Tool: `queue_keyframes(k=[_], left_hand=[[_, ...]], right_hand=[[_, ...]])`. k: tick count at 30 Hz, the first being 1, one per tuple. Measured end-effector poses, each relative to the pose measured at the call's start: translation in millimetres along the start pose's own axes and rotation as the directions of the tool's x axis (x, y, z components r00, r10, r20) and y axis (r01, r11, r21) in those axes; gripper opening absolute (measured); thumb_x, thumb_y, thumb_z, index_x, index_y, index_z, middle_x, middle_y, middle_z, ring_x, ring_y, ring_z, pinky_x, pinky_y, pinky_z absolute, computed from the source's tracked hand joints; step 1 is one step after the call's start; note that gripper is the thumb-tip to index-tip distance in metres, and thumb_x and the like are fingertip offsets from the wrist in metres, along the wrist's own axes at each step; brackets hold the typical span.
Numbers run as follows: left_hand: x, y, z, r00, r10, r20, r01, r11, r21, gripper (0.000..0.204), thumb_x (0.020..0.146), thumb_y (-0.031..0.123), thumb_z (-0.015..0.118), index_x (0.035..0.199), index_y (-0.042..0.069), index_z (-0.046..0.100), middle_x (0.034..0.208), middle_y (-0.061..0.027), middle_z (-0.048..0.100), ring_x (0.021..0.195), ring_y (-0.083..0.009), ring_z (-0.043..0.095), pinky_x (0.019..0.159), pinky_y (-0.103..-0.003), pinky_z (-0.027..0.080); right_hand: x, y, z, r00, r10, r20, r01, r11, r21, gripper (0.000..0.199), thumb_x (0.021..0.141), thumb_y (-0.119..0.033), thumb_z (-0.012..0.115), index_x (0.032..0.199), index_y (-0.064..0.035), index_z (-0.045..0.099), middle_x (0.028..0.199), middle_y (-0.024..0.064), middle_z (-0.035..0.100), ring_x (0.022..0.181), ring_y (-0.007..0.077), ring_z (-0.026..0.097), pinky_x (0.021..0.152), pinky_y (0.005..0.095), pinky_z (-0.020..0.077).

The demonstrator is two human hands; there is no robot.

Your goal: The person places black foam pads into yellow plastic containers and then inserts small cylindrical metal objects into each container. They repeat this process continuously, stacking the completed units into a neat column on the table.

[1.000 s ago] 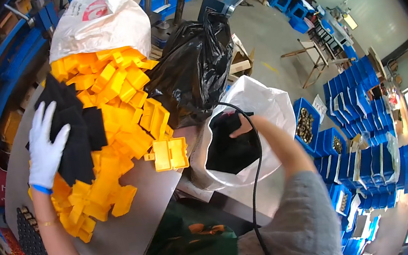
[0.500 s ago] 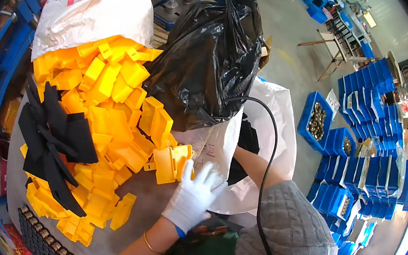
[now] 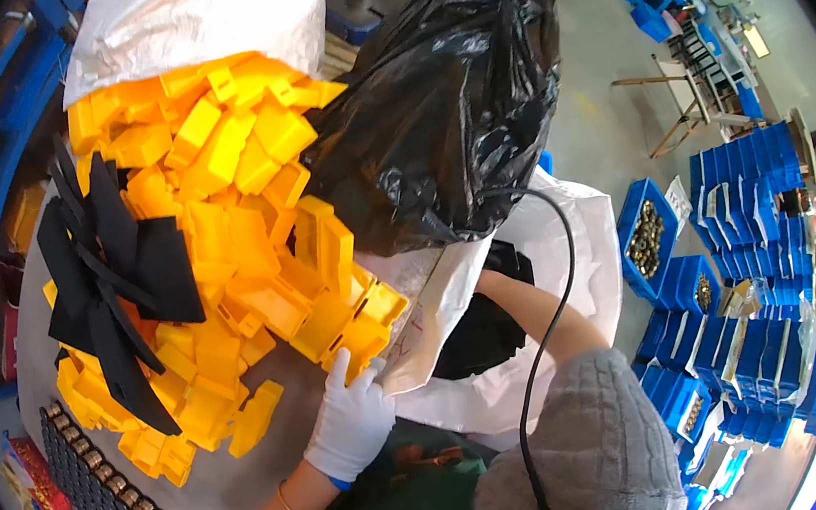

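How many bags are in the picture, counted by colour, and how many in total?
Black plastic bag: 1
White woven sacks: 2, one over the yellow parts, one holding the right arm
Total: 3

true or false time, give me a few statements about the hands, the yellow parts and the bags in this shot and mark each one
1. The left hand wears a white glove. True.
2. The left hand rests at the near edge of the heap of yellow plastic boxes. True.
3. The right hand holds a yellow box above the table. False: the right forearm reaches down into the white woven sack; its hand is hidden.
4. The black plastic bag lies flat and empty. False: it bulges, full.
5. Flat black pieces lie on the yellow heap. True.
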State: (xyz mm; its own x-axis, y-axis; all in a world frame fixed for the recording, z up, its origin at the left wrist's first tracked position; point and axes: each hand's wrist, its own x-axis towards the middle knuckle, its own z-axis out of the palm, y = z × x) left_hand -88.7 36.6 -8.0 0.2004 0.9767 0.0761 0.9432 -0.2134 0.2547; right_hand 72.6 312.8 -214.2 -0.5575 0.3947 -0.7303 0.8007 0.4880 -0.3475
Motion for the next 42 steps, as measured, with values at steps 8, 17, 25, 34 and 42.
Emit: queue_keyframes(k=[8,17,25,34,42], left_hand=[[-8,1,-1,0.994,-0.002,0.112,-0.001,1.0,0.024,0.013,0.077,0.018,0.053,0.069,0.011,0.062,0.068,-0.0067,0.054,0.095,-0.0253,0.055,0.1,-0.058,0.029],[7,12,-53,0.98,-0.196,-0.013,0.181,0.928,-0.326,0.038,0.078,0.037,0.061,0.101,0.008,0.063,0.095,-0.0098,0.055,0.092,-0.0265,0.056,0.089,-0.047,0.037],[43,38,-36,0.956,-0.273,-0.107,0.274,0.962,-0.007,0.048,0.075,0.02,0.057,0.118,0.002,0.048,0.097,-0.0089,0.053,0.078,-0.0221,0.056,0.07,-0.038,0.039],[22,32,-41,0.963,-0.181,-0.199,0.159,0.98,-0.12,0.035,0.075,0.016,0.06,0.108,0.006,0.055,0.103,-0.0097,0.055,0.091,-0.0242,0.054,0.08,-0.039,0.039],[15,35,-42,0.951,-0.084,-0.296,0.045,0.99,-0.137,0.03,0.076,0.019,0.06,0.104,0.009,0.058,0.102,-0.0075,0.056,0.096,-0.0227,0.053,0.089,-0.04,0.036]], right_hand=[[69,-72,94,0.993,0.114,-0.04,-0.117,0.99,-0.08,0.1,0.058,-0.056,0.072,0.134,-0.0015,0.036,0.137,0.0208,0.037,0.126,0.0339,0.035,0.099,0.0483,0.032],[30,11,73,0.986,0.058,-0.159,-0.017,0.969,0.246,0.09,0.061,-0.048,0.073,0.13,0.0015,0.043,0.132,0.0241,0.044,0.12,0.0342,0.045,0.099,0.0383,0.0373],[-150,-20,-59,0.924,0.209,-0.322,-0.036,0.883,0.469,0.063,0.062,-0.021,0.072,0.118,0.003,0.055,0.1,0.0192,0.064,0.09,0.0244,0.063,0.08,0.0313,0.0494],[-254,-13,-77,0.842,0.248,-0.479,0.221,0.651,0.726,0.04,0.065,-0.004,0.067,0.104,0.0024,0.059,0.089,0.0099,0.065,0.076,0.0166,0.062,0.068,0.0286,0.0504],[-320,-26,-127,0.654,0.268,-0.707,0.287,0.777,0.56,0.036,0.067,-0.004,0.066,0.101,0.0034,0.057,0.086,0.0111,0.065,0.071,0.0184,0.062,0.065,0.0285,0.051]])
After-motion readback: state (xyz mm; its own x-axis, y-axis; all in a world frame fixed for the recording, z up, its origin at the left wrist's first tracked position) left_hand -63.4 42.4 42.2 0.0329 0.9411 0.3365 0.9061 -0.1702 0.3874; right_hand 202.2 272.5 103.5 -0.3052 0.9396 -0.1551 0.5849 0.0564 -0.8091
